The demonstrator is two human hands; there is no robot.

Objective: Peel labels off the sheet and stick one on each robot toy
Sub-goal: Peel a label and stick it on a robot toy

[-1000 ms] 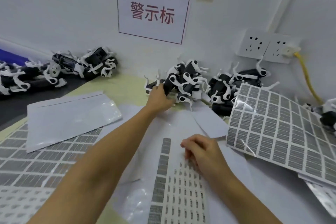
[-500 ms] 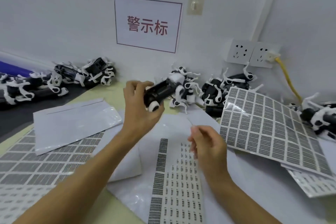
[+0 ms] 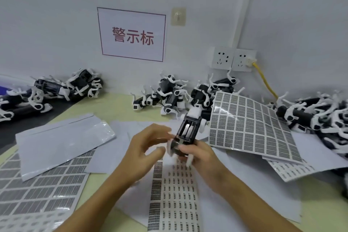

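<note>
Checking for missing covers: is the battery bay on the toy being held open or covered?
Open. The robot toy, in the right hand's grip, shows an uncovered bay with shiny cylinders like batteries inside.

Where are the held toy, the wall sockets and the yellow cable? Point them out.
held toy [image 3: 188, 130], head view, black battery bay.
wall sockets [image 3: 233, 60], head view, white faceplate.
yellow cable [image 3: 265, 81], head view, mid-length.

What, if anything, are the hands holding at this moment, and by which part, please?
The right hand grips a robot toy by its lower end; the left hand touches that end.
</note>
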